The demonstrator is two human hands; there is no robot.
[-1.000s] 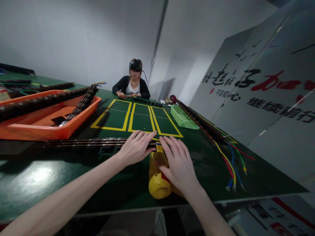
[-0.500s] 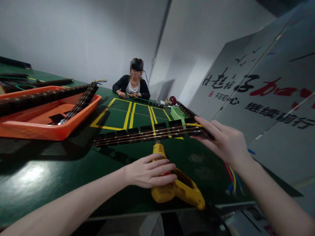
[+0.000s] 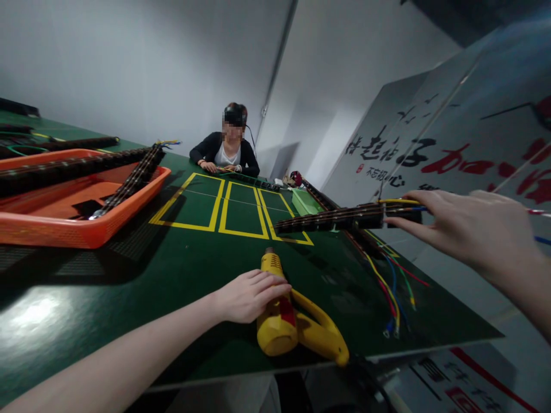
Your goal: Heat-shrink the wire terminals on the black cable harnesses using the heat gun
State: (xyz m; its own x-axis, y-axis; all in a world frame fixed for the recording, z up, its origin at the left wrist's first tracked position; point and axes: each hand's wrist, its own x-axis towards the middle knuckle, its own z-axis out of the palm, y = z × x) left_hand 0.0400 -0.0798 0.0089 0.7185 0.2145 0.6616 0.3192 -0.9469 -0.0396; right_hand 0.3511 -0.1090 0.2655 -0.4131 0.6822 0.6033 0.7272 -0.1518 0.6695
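Note:
A yellow heat gun (image 3: 297, 330) lies on the green table (image 3: 129, 287) near its front edge. My left hand (image 3: 249, 295) rests on top of the gun's body, fingers curled over it. My right hand (image 3: 469, 232) is raised at the right, past the table's side edge, fingers closed on the end of a long dark strip of modules with coloured wires (image 3: 340, 218). The strip hangs in the air, pointing left over the table.
An orange tray (image 3: 86, 226) with similar dark strips stands at the left. Yellow tape rectangles (image 3: 228, 209) mark the table's middle. A green box (image 3: 303, 201) and more strips with coloured wires (image 3: 390, 287) lie along the right edge. A person (image 3: 226, 149) sits at the far end.
My right hand has carried the strip off the table and further to the right and up. My left hand has moved from the strip onto the heat gun and stays there.

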